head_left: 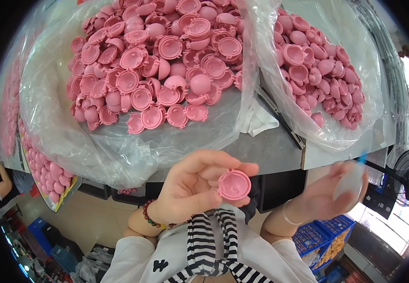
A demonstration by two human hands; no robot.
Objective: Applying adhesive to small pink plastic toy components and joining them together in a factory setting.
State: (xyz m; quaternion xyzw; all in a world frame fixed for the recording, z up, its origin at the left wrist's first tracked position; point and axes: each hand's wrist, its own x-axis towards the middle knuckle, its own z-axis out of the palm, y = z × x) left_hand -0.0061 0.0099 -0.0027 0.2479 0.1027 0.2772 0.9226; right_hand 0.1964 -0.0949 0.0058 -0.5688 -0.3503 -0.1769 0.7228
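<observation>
My left hand (188, 186) pinches a small pink plastic half shell (235, 185) between thumb and fingers, its round hollow facing up. To the right, my right hand (320, 195) is smeared by motion but closed round a whitish squeeze bottle (348, 186) with a thin blue tip. The bottle is held apart from the shell, with its tip pointing up and away. Beyond my left hand, a heap of similar pink half shells (141, 96) lies on a clear plastic bag (53, 118) spread over the grey table (273, 153).
A second bag at the right holds more pink pieces (325, 70). Between the bags lie a white cloth (259, 120) and a dark metal strip (282, 118). Pink domes fill a tray (46, 172) at the left. A fan (407, 174) and blue crates (315, 236) stand at the right.
</observation>
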